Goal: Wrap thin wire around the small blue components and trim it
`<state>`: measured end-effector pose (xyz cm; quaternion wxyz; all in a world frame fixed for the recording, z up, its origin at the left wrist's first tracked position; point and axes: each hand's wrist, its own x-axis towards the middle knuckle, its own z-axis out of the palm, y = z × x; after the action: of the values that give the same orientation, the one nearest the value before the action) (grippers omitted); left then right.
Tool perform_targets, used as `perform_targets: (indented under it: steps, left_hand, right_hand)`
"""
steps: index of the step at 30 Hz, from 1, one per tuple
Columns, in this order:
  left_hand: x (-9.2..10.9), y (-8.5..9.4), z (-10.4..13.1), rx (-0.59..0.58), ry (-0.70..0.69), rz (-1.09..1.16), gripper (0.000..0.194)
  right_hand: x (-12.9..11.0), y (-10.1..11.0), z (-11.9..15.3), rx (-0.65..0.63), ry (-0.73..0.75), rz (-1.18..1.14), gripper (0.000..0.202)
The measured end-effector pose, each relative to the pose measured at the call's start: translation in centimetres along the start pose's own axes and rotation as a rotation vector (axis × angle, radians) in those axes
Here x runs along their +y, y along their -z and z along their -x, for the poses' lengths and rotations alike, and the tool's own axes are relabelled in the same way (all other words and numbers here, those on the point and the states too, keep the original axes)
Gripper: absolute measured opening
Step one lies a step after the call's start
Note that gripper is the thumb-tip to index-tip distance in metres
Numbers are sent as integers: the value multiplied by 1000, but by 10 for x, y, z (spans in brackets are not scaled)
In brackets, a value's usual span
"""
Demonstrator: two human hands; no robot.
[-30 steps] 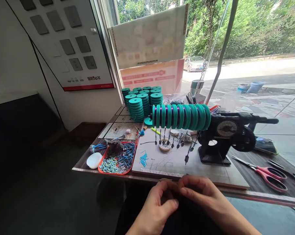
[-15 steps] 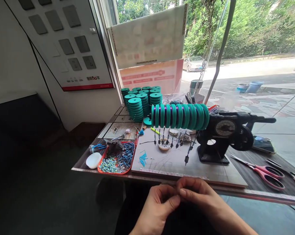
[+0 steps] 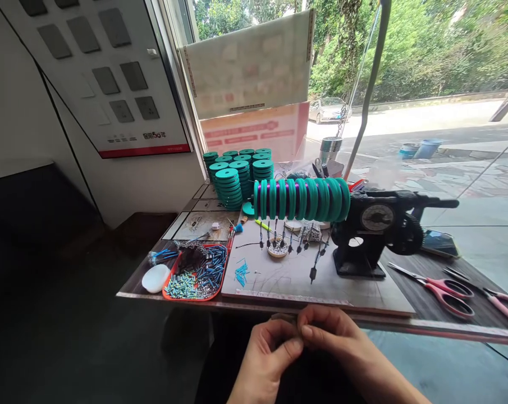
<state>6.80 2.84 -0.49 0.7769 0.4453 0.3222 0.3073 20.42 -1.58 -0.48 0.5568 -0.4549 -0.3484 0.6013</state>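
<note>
My left hand (image 3: pixel 270 356) and my right hand (image 3: pixel 335 336) meet below the table's front edge. Thumb and fingers of each are pinched together, fingertips almost touching; what they hold is too small or too hidden to make out. Beyond them lies a pale board (image 3: pixel 262 283) with a little pile of light-blue tubes (image 3: pixel 242 273) on it. Above the board, a row of green spools (image 3: pixel 300 199) sits on the shaft of a black winding machine (image 3: pixel 375 219). Dark small weights on lines (image 3: pixel 313 273) hang or lie in front of the spools, near a round dish of beads (image 3: pixel 277 248).
An orange-rimmed tray (image 3: pixel 195 299) of small blue and green parts stands on the left, beside a white lid (image 3: pixel 155 278). Pink-handled scissors (image 3: pixel 449 297) and pliers (image 3: pixel 500 306) lie at right, near a phone (image 3: pixel 441 244). Stacked green spools (image 3: pixel 228 188) stand at the back by the window.
The view has shifted slightly, so the table and machine appear a little further left. Both hands keep their pinch together, with hardly any movement.
</note>
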Motion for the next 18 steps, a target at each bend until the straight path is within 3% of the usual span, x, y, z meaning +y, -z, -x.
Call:
perform_targets:
  steps: [3,7,9,12,14,18]
  left_hand:
    - [-3,4,-1,9,-1,-22,15]
    - [-1,5,-2,14,-5,12,15]
    - [0,4,-1,31,24,31,16]
    - [0,2,0,42,61,59,20]
    - [0,3,1,52,61,64,21]
    - [-1,4,2,24,46,33,18]
  right_hand:
    - [-2,9,10,122,108,241,28]
    - [-1,42,33,640,369,714,22]
    - [3,58,43,797,398,858,21]
    - [18,70,52,748,324,993,25]
    - [33,71,55,672,223,1108,29]
    - [57,70,57,648,16,1407,34]
